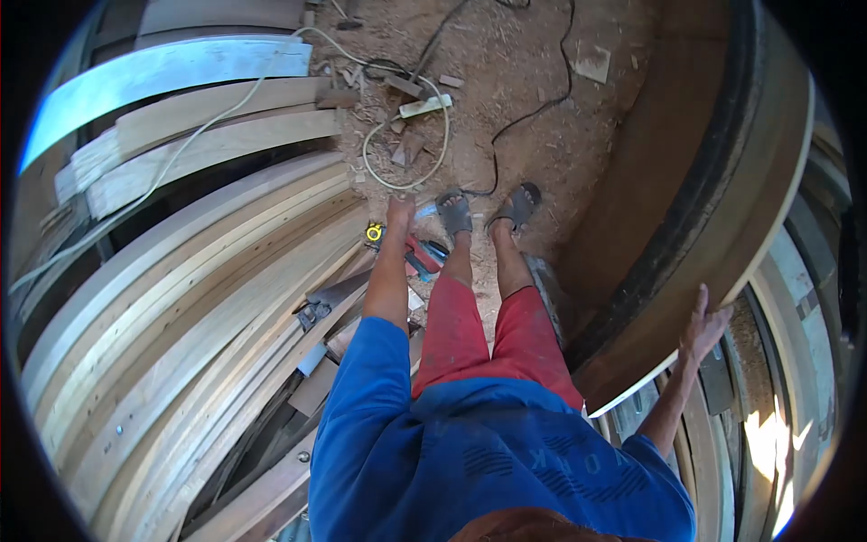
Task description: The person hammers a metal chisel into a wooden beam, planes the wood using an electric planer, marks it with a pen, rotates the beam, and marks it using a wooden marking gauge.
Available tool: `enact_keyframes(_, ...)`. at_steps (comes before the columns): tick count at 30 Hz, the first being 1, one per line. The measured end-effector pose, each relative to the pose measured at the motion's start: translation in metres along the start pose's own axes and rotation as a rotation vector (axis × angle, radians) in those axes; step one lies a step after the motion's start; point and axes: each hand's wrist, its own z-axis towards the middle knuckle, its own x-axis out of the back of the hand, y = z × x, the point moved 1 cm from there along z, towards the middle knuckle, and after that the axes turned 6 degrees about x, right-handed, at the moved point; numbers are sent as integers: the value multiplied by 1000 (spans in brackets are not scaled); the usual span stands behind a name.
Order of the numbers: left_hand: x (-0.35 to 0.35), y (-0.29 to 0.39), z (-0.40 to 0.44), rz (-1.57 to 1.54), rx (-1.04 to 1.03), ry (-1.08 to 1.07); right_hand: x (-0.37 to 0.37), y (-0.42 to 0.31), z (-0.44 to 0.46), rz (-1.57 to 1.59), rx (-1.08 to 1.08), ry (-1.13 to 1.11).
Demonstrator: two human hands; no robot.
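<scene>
My left hand [400, 210] reaches down toward the floor at the end of a straight arm. Its fingers look closed, and whatever they hold, if anything, is too small to make out. Beside that wrist lies a yellow and black tape measure [374, 232]. A red and dark tool [423, 259], perhaps a power tool, sits just below the hand. My right hand [704, 330] rests at the pale edge of a large brown board [700, 262] standing at my right, its fingers spread and touching the edge.
Long planks [208, 244] are stacked at left, with a handsaw [339, 294] near their ends. A pale cable [447, 149] loops over the chip-strewn floor by a white power strip [424, 107]. A black cord [533, 113] runs to my sandals [454, 212]. More timber [786, 316] leans at right.
</scene>
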Motion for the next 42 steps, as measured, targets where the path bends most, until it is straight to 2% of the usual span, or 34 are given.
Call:
enact_keyframes(3, -19, -13, 74, -400, 272, -207, 3, -7, -1, 7, -46, -2)
enact_keyframes(6, -33, 16, 104, -630, 543, -174, 2, -16, -1, 100, -62, 4)
enact_keyframes(9, -47, 50, 106, -893, 617, -53, 1, -10, -3, 146, -111, 22)
enact_keyframes(12, -70, 6, 179, -1167, 640, -149, 1, -17, -3, 136, -113, 34)
enact_keyframes(14, -79, -8, 166, -1128, 573, -221, 1, -20, -3, 100, -126, 18)
enact_keyframes(18, -59, 14, 97, -1083, 342, -357, 4, -9, -3, 24, -30, -14)
enact_keyframes(20, -41, 43, 15, -881, 79, -385, 3, -13, -2, 88, -14, 2)
enact_keyframes(22, -22, 64, -58, -884, -15, -408, 6, -20, -4, 105, -27, 61)
enact_keyframes(26, 31, 99, -177, -709, -295, -590, 0, -4, -8, 6, -144, 172)
enact_keyframes(30, 91, 162, -287, -503, -569, -763, -4, -4, -19, 32, -62, 245)
enact_keyframes(32, 114, 188, -328, -436, -686, -799, 48, -60, -35, -46, 156, 361)
enact_keyframes(34, 137, 207, -360, -325, -829, -813, 109, -127, -60, 435, 151, 202)
enact_keyframes(36, 159, 225, -392, -219, -923, -802, 122, -157, -70, 1020, 272, -209)
enact_keyframes(38, 177, 234, -418, -179, -934, -818, 142, -187, -97, 1400, 312, -532)
enact_keyframes(41, 202, 248, -470, -137, -958, -841, 141, -211, -119, 1547, 446, -739)
enact_keyframes(42, 206, 249, -480, -145, -957, -845, 143, -216, -129, 1607, 350, -791)
